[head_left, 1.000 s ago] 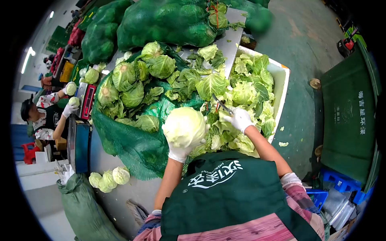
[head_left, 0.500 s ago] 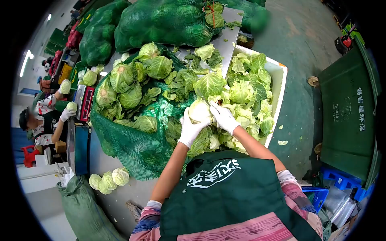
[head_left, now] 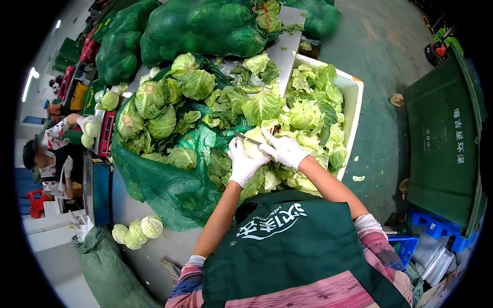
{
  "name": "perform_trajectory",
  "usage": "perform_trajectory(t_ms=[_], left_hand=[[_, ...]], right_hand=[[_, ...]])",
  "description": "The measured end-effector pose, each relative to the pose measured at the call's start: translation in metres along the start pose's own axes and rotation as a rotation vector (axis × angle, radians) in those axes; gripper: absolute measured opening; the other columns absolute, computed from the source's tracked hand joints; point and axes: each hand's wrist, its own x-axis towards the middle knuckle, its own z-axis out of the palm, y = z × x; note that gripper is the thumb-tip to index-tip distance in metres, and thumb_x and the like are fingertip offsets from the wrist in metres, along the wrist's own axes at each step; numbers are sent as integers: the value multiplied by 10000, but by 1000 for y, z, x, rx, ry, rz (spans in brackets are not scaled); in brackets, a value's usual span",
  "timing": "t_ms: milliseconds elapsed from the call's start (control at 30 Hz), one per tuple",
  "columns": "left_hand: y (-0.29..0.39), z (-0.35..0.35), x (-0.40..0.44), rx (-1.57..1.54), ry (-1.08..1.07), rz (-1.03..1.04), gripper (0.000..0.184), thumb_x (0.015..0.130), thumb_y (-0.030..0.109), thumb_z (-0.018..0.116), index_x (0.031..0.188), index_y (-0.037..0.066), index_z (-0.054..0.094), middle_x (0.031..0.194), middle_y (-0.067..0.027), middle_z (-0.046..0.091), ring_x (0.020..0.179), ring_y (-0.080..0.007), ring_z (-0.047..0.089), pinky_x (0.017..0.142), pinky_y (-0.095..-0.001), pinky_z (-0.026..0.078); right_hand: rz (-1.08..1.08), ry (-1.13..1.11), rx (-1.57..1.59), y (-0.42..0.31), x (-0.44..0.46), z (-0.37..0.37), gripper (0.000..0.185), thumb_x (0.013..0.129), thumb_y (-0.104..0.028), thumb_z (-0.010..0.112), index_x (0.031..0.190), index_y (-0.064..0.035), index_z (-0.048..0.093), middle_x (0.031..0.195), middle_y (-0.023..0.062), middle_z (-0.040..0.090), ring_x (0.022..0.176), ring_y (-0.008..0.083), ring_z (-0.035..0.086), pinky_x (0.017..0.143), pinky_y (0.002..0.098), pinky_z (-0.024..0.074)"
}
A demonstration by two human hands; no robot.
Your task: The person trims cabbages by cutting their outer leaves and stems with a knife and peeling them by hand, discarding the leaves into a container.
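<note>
My left hand (head_left: 245, 163) cups the cabbage (head_left: 253, 149) from seven o'clock (likely heavy, firm; best palmed low). My right hand (head_left: 287, 152) grips the knife (head_left: 243, 136).

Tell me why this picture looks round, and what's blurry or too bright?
Head view: probably a very wide lens, with black corners; the green sack near the top, right of centre, looks smeary; the ceiling light at left glares white.

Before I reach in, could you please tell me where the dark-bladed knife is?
In the head view, the knife is near the centre, in the white-gloved right hand, its blade over the pale cabbage in the left hand.
</note>
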Motion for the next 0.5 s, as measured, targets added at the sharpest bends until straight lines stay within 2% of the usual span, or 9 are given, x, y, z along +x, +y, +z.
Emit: perform_trajectory(t_ms=[67, 167, 233, 267, 300, 333, 400, 467, 500], left_hand=[[-2, 2, 1, 3, -25, -18, 1057, 507, 355, 878, 1331, -47, 351, 1301, -209, 354, 1205, -376, 365, 1059, -443, 326], [-3, -1, 1, -76, -47, -25, 1079, 517, 337, 885, 1352, -51, 324, 1328, -209, 359, 1228, -370, 373, 1075, -432, 319], [-1, -3, -5, -134, -49, 0, 1110, 530, 291, 894, 1388, -49, 279, 1355, -210, 376, 1263, -353, 387, 1097, -406, 315], [-2, -2, -9, -134, -49, 3, 1110, 530, 291, 894, 1388, -49, 279, 1355, -210, 376, 1263, -353, 387, 1097, -406, 315], [-6, -1, -15, -182, -24, 30, 1115, 525, 269, 896, 1393, -48, 271, 1351, -210, 381, 1263, -349, 389, 1095, -404, 321], [-11, -1, -19, -228, 2, 56, 1122, 521, 246, 899, 1398, -48, 264, 1347, -209, 386, 1264, -344, 392, 1094, -402, 327], [-32, 4, -18, -331, -1, 26, 1127, 529, 211, 904, 1405, -56, 246, 1351, -202, 393, 1256, -303, 424, 1080, -377, 356], [-42, 6, -12, -611, -64, -14, 1074, 591, 116, 887, 1409, -49, 211, 1338, -185, 441, 1224, -245, 485, 1038, -344, 415], [-34, 1, -12, -626, -86, -23, 1059, 607, 87, 878, 1410, -47, 200, 1338, -177, 452, 1205, -234, 507, 1020, -338, 435]], right_hand=[[18, -35, -8, -2, -2, -6, 674, 937, -489, 467, 1472, -115, 299, 820, 265, 636, 737, 395, 626, 687, 449, 476], [-28, 15, -2, 11, 2, -1, 611, 942, -500, 452, 1425, -130, 405, 852, 249, 648, 739, 412, 617, 664, 450, 471], [103, 18, 99, 31, 7, -3, 560, 954, -502, 408, 1395, -160, 459, 928, 201, 675, 773, 383, 632, 716, 410, 501], [327, 129, 381, 50, 11, 7, 496, 956, -503, 415, 1290, -176, 582, 934, 169, 690, 750, 359, 637, 713, 386, 507], [447, 202, 612, 64, 11, 3, 470, 950, -504, 456, 1247, -177, 618, 876, 124, 705, 665, 283, 640, 668, 363, 509], [606, 199, 563, 83, 12, -3, 453, 959, -480, 469, 1266, -177, 608, 763, 89, 683, 571, 194, 606, 621, 348, 507], [500, 359, 191, 111, 10, -2, 498, 970, -478, 456, 1356, -171, 523, 669, 48, 629, 531, 129, 556, 565, 317, 494], [502, 344, 271, 76, -1, -18, 517, 975, -475, 446, 1393, -174, 473, 670, 56, 623, 548, 139, 563, 582, 329, 498], [503, 332, 350, 59, -5, -22, 539, 979, -473, 437, 1430, -177, 422, 671, 64, 617, 564, 148, 571, 599, 341, 501]])
